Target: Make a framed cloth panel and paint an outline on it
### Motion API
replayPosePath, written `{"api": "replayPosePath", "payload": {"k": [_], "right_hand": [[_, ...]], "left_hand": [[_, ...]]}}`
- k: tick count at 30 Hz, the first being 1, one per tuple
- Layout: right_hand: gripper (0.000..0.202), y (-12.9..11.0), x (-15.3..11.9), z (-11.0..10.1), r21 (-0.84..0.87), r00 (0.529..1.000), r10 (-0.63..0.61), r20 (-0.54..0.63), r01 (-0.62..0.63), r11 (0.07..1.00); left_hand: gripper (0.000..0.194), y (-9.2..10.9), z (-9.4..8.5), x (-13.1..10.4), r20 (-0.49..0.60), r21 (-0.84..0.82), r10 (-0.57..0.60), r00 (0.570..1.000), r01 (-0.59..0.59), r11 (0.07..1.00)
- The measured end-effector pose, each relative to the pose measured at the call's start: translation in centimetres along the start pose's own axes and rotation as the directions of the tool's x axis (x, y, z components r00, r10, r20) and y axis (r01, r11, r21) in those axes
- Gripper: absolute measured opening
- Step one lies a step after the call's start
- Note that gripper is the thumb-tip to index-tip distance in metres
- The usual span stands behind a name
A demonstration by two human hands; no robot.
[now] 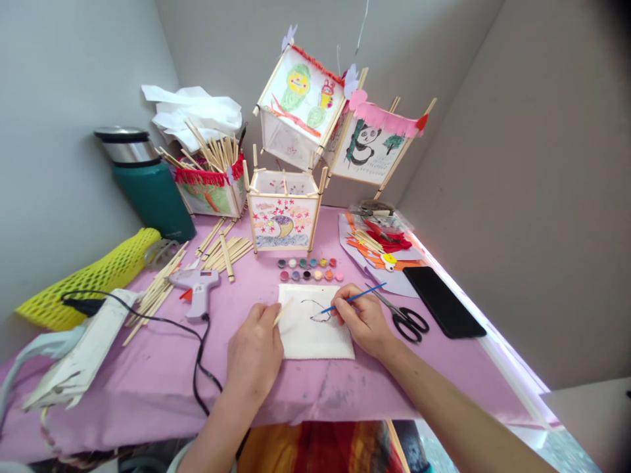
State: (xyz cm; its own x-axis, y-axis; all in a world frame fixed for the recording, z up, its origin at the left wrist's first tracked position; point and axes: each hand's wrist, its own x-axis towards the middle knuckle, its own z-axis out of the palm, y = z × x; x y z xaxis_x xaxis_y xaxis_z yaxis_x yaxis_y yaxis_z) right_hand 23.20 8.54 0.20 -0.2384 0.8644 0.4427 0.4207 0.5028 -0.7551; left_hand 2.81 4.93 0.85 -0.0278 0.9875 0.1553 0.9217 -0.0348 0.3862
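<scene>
My right hand (359, 318) is closed round a thin blue paintbrush (362, 293), its tip touching a white sheet (300, 341) on the table. Dark curved lines are painted on the sheet near the tip. At the sheet's left edge my left hand (256, 348) is closed, with a short pale wooden stick (283, 312) poking out between thumb and fingers. Two rows of small paint pots (306, 275) stand just beyond the sheet. Black-handled scissors (410, 323) lie right of my right hand.
Wooden sticks (158, 289) and a glue gun (197, 286) with its black cord lie left. A teal bottle (148, 190) stands behind them. Painted lanterns (283, 223) rise at the back. A black phone (444, 302) lies right, near craft scraps (384, 253).
</scene>
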Motion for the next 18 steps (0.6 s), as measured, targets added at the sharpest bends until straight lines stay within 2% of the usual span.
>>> {"api": "replayPosePath", "payload": {"k": [18], "right_hand": [[0.018,-0.50,0.12,0.01,0.020,0.999,0.001,0.051,-0.002,1.000]], "left_hand": [[0.039,-0.04,0.01,-0.05,-0.014,0.015,0.015,1.000,-0.014,1.000]]}}
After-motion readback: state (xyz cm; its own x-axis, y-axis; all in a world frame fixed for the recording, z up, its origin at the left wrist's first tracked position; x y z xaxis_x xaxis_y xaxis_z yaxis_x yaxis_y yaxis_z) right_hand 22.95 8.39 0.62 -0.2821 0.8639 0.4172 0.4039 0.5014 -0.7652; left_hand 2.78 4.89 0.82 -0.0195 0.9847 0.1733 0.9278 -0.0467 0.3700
